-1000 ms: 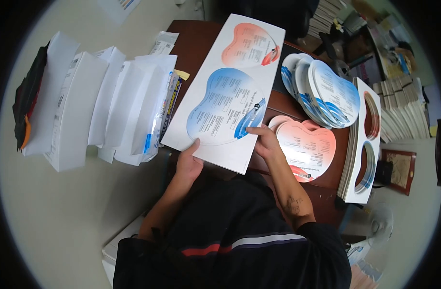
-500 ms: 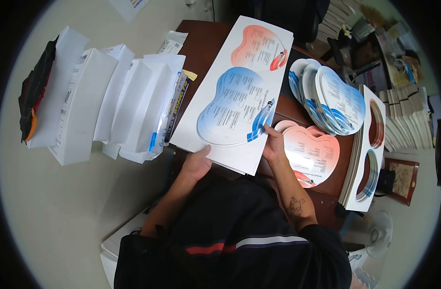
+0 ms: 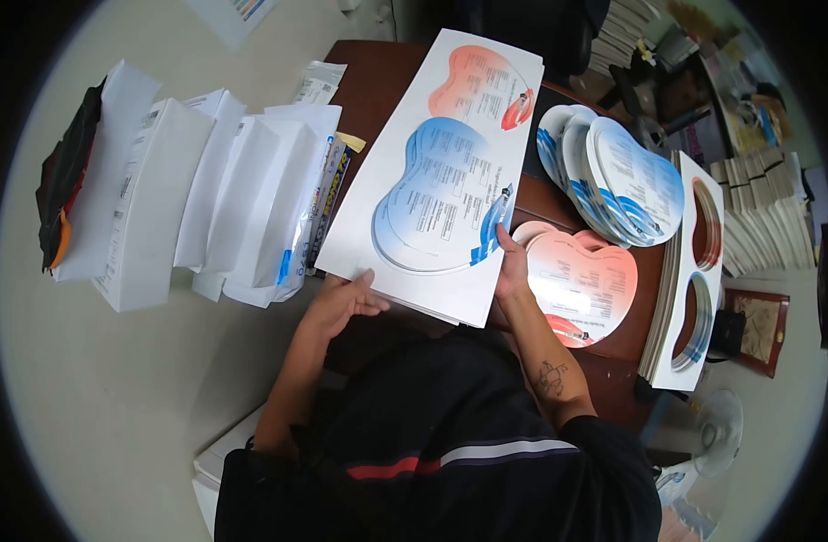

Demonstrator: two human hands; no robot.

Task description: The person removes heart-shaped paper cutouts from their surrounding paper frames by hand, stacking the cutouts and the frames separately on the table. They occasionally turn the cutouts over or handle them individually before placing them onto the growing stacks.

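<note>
A stack of white printed card sheets (image 3: 350, 244) lies tilted before me, with a red bean-shaped print (image 3: 472, 86) at its far end. Nearer me is a blue bean-shaped card (image 3: 441, 199), its doubled outline sitting slightly askew. My right hand (image 3: 513, 266) grips the stack's right edge, thumb on top and fingers mostly hidden. At the near left corner, my left hand (image 3: 346, 303) has its fingers apart beside the edge, its thumb touching the card. To the right are piled blue bean-shaped cut-outs (image 3: 635, 181) and red ones (image 3: 585, 280).
White card frames with bean-shaped holes (image 3: 671, 280) stack at the table's right edge. White boxes and papers (image 3: 156, 199) stand at left. Bundled paper stacks (image 3: 762, 217), a framed picture (image 3: 757, 334) and a fan (image 3: 716, 434) are further right. A dark chair (image 3: 545, 32) stands behind.
My left hand has shifted left and loosened, its fingers now showing below the edge. The blue card has turned slightly on the sheet. My right hand keeps its grip.
</note>
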